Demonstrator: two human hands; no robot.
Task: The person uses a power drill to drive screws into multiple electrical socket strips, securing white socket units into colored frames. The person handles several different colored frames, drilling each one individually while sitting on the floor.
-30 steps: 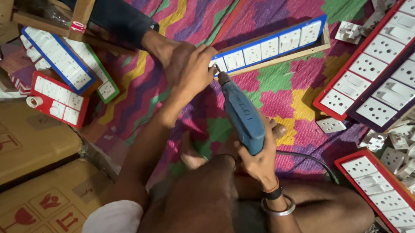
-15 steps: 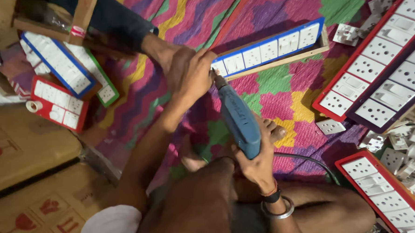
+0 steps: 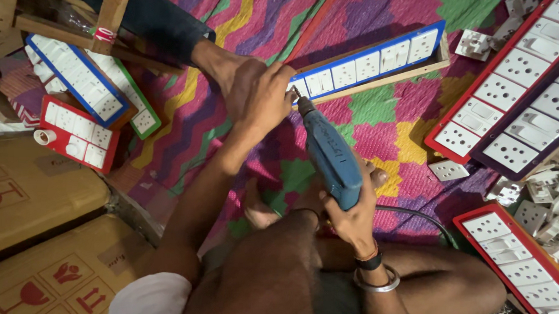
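On the patterned mat (image 3: 382,111) between my knees, my right hand (image 3: 352,213) is wrapped tight around the grip of a blue power drill (image 3: 330,156), its tip angled up toward the near end of a long blue-framed switch board (image 3: 371,60). My left hand (image 3: 263,96) is curled closed over that end of the board, right at the drill tip; what the fingers pinch I cannot tell. A black cord (image 3: 415,216) runs out beside my right wrist. Red-framed socket boards (image 3: 515,92) lie to the right, with loose white socket parts (image 3: 554,194) heaped near them. Cardboard boxes (image 3: 33,196) sit to my left, and a small red switch board (image 3: 76,142) lies just above them.
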